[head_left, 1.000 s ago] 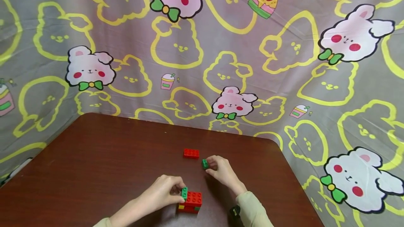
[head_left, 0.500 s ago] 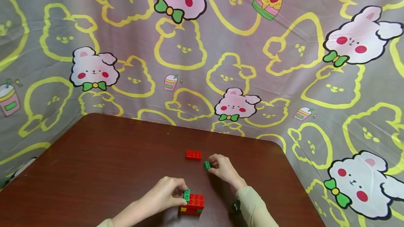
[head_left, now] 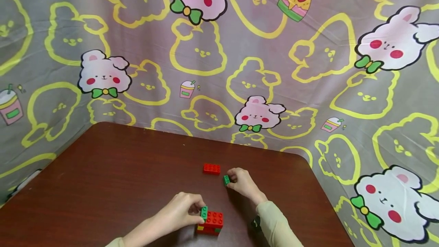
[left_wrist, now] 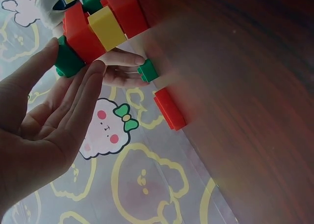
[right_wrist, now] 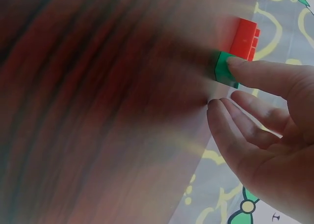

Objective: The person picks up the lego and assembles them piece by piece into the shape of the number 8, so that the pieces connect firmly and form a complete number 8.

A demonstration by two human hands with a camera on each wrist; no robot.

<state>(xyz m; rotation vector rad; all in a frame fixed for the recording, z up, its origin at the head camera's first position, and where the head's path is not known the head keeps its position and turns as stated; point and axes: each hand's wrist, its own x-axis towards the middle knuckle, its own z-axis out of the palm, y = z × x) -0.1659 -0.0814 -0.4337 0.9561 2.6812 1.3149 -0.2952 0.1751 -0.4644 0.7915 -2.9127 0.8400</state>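
In the head view a small stack of toy building bricks (head_left: pixel 215 220) stands near the front of the table, red above and below with yellow and green bricks in its middle layer. My left hand (head_left: pixel 181 209) pinches a two-stud green brick (head_left: pixel 204 214) at the stack's left end, thumb on the near side and fingers on the far side. Further back, my right hand (head_left: pixel 244 184) has thumb and fingertips around another small green brick (head_left: pixel 226 180). In the right wrist view the thumb lies against this green brick (right_wrist: pixel 224 69), with fingertips close below it.
A red eight-stud brick (head_left: pixel 211 169) lies just behind and left of the right hand's green brick. The dark brown table (head_left: pixel 137 163) meets a grey curtain (head_left: pixel 212 87) printed with cartoon rabbits at the back and sides. A dark object (head_left: pixel 256 223) shows beside the right sleeve.
The view has shifted slightly, so everything on the table sits a little further right. Both hands keep their places at the two green bricks.
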